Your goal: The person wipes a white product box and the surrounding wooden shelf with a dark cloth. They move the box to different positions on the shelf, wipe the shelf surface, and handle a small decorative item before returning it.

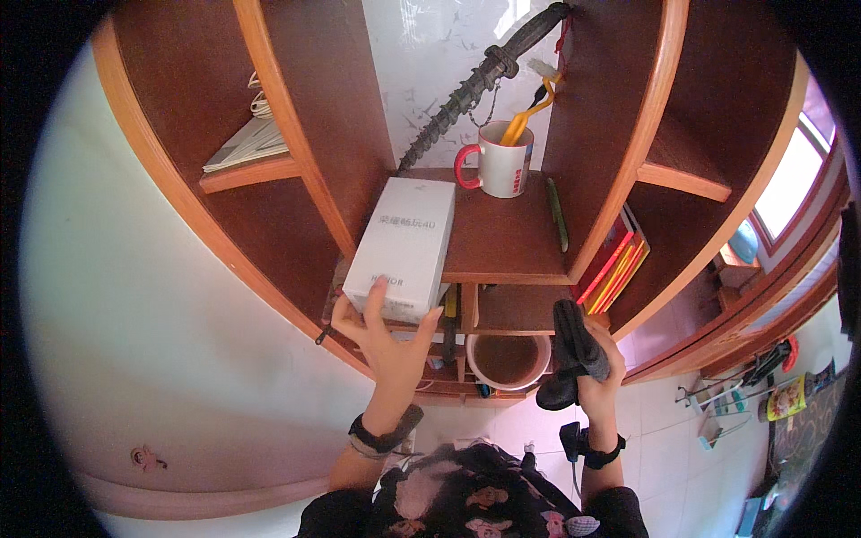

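Observation:
A white smartphone box (407, 245) lies on the left of the middle wooden shelf (504, 262). My left hand (390, 336) is at its near end, with fingers spread around the edge and one fingertip on the lid. My right hand (602, 366) holds a folded black cloth-like item (578, 343) in front of the shelf's right side; its exact kind is unclear. Behind the box stands a white mug (504, 165) with a red handle and yellow items inside. A dark toy sword with a spiral blade (464, 94) leans against the back wall. A slim green object (557, 215) lies right of the mug.
Papers (249, 144) and a coiled white cable (261, 106) sit in the left compartment. Red and yellow booklets (615, 272) stand in the right one. Below the shelf is a round white-rimmed container (509, 360). Upright wooden dividers (646, 134) flank the middle compartment.

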Motion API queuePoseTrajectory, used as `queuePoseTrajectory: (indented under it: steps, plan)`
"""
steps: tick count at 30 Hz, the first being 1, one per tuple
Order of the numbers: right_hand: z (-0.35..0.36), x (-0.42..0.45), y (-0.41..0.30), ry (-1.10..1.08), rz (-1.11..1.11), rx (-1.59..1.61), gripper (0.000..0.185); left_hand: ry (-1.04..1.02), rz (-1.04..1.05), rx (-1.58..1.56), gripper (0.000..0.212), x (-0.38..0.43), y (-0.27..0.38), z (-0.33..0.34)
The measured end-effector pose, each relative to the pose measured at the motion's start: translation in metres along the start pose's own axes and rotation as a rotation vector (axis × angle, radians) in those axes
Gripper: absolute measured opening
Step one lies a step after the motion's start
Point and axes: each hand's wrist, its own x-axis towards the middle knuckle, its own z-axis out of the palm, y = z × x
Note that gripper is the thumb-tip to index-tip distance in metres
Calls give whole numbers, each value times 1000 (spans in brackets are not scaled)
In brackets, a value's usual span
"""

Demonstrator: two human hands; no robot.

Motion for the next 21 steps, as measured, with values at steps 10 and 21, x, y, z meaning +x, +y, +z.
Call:
queuePoseTrajectory:
  steps: [10,21]
  plan:
    - [4,-4,2,-24,17,28,49,-34,-57,255,78,18,10,26]
    - [12,-4,4,-43,36,37,50,-44,-1,350,79,30,3,45]
